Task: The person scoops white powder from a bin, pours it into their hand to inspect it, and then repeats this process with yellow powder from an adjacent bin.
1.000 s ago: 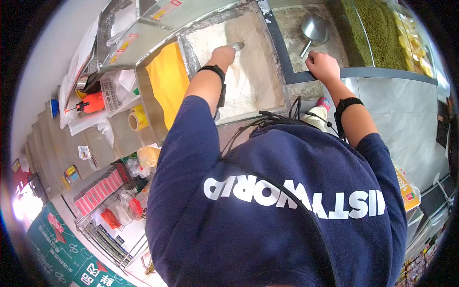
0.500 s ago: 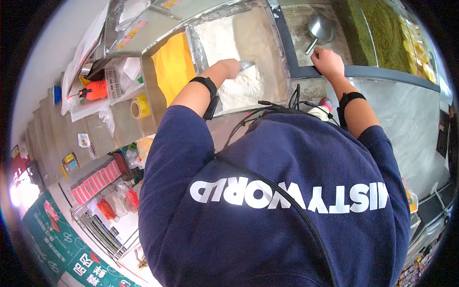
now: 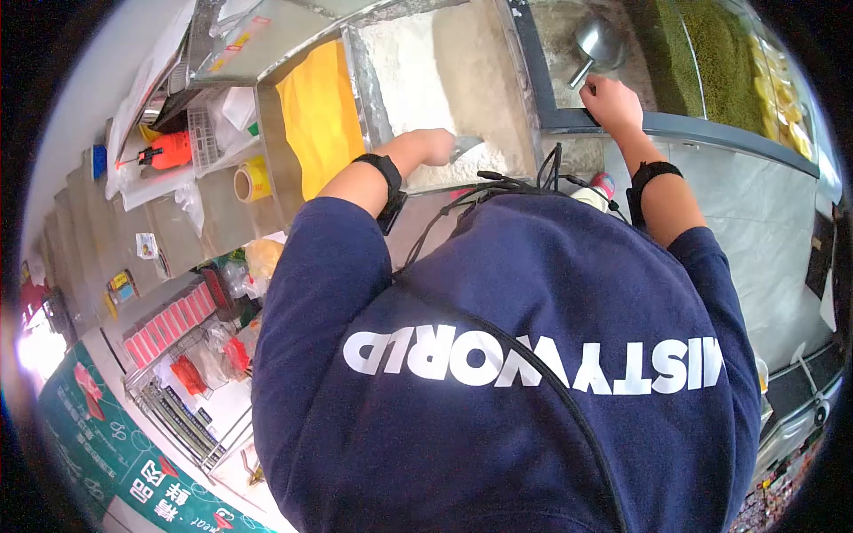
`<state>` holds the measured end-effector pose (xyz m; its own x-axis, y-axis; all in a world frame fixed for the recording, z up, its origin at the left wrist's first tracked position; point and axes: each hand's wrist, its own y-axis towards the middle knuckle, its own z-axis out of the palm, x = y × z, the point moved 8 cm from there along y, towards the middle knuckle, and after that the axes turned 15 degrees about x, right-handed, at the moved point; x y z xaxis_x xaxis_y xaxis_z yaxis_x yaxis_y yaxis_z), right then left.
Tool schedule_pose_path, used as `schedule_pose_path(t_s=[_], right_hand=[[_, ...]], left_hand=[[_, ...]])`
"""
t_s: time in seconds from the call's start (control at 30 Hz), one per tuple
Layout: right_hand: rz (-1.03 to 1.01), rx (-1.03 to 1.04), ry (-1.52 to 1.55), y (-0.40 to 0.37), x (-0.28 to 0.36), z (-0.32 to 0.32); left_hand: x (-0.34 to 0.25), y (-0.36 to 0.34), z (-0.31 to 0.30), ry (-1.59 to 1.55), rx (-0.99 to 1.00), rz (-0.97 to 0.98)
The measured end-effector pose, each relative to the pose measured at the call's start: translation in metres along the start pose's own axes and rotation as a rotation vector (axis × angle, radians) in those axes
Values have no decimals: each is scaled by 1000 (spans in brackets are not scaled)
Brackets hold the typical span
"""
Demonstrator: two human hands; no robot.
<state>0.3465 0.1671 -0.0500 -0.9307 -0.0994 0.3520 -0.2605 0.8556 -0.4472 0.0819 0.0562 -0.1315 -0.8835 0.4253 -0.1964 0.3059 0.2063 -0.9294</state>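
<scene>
My left hand [image 3: 430, 147] is closed around the handle of a metal scoop [image 3: 467, 145]. The scoop is tilted over the near part of a bin of pale flour [image 3: 410, 84], low at the flour's surface. My right hand [image 3: 613, 104] is curled into a fist at the dark rim [image 3: 711, 133] of the neighbouring bin, its palm side hidden. Just past its fingers lies the handle end of a second metal scoop [image 3: 601, 43], whose bowl rests in that bin.
Yellow meal [image 3: 322, 120] fills the compartment to the left. Green beans [image 3: 711, 53] and yellow pieces [image 3: 780, 89] lie in bins on the far right. A tape roll [image 3: 252, 180], a white basket [image 3: 203, 138] and an orange-red item [image 3: 171, 150] sit at left.
My left hand and its scoop have come nearer to me, to the front of the flour bin. My right hand stays beside the second scoop's handle. The whole view has shifted slightly.
</scene>
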Motion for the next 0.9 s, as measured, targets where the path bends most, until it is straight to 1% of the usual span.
schedule_pose_path(t_s=[0.13,0.23,0.33,0.43,0.53,0.63,0.9], right_hand=[[0,-9,-12,0,2,-1],[30,35,-35,3,-1,3],[39,58,-39,4,-1,3],[46,66,-60,8,-2,6],[38,83,-64,9,-3,8],[33,94,-81,9,-2,8],[-6,32,-81,11,0,5]], left_hand=[[-20,-8,-7,109,7,19],[-30,-6,-7,251,76,16],[-32,-7,-7,304,119,36],[-39,-8,-2,317,102,85],[-41,-8,5,287,124,87],[-55,-16,-1,282,46,113],[-45,-18,12,180,24,69]])
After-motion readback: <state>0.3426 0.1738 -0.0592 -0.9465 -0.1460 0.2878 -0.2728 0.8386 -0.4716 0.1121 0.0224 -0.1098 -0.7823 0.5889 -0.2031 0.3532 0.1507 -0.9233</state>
